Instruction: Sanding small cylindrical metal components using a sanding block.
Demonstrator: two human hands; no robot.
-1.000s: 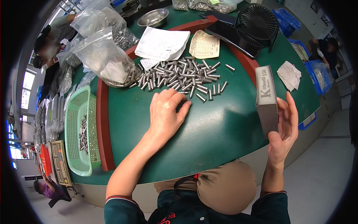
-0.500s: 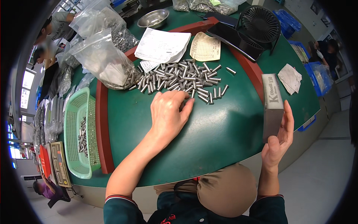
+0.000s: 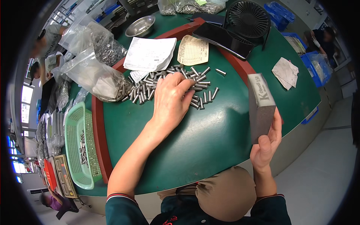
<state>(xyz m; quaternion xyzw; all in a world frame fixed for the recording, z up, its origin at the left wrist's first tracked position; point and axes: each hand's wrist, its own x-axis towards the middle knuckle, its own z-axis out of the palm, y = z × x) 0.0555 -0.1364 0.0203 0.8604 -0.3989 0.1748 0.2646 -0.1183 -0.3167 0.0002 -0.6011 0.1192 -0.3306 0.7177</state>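
My left hand [image 3: 170, 99] reaches over a heap of short shiny metal pins [image 3: 144, 90], some with a flat head. Its fingers curl down into the right half of the heap, thumb bent in, so whatever lies between the fingertips is hidden. In my right hand [image 3: 266, 148] is a dark grey sanding sponge [image 3: 261, 116] with a pale printed side. The thumb presses its near lower end and the fingers wrap its right side, holding it upright above the table's right edge. One pin [image 3: 221, 72] lies apart, right of the heap.
Red-brown rails [image 3: 99, 138] border the green tabletop [image 3: 195, 150]. Left are a green basket [image 3: 93, 165] with pins, a scale [image 3: 65, 176] and bulging plastic bags [image 3: 99, 77]. Behind the heap lie papers [image 3: 150, 54], a phone [image 3: 225, 40] and a black fan [image 3: 247, 18]. A cloth [image 3: 285, 73] lies right.
My left hand has gone farther into the heap of pins, covering its middle. My right hand still holds the sanding sponge, now turned slightly. The whole view has shifted a little.
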